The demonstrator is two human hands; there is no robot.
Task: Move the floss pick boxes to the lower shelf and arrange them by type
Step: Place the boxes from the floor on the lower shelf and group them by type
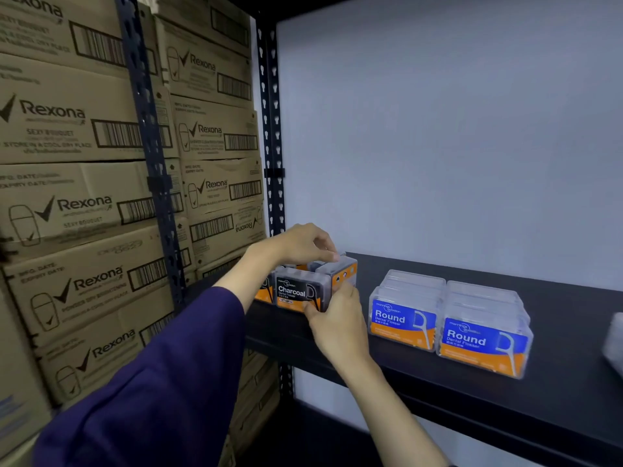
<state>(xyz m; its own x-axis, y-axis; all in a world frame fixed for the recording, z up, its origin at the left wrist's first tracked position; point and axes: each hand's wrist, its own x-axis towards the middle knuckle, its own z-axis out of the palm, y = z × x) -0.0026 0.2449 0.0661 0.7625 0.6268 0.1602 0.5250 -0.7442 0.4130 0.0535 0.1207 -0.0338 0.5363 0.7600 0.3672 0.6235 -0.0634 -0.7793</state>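
Observation:
On the black shelf [556,392], black-and-orange Charcoal floss pick boxes [293,293] stand in a group at the left end. Two rows of blue-and-orange Round floss pick boxes [404,318] [482,338] stand further right, labels facing me. My left hand [300,244] reaches over the Charcoal group and pinches the top of a clear box with an orange side [344,276] at the group's right. My right hand [337,325] comes from below and grips the front corner between the Charcoal boxes and that box. A dark blue sleeve covers my left forearm.
Stacked brown Rexona cartons [84,203] fill the neighbouring rack on the left, behind dark perforated uprights [273,129]. A pale wall backs the shelf. A blurred clear box [615,342] sits at the far right edge of the shelf. A darker shelf lies below.

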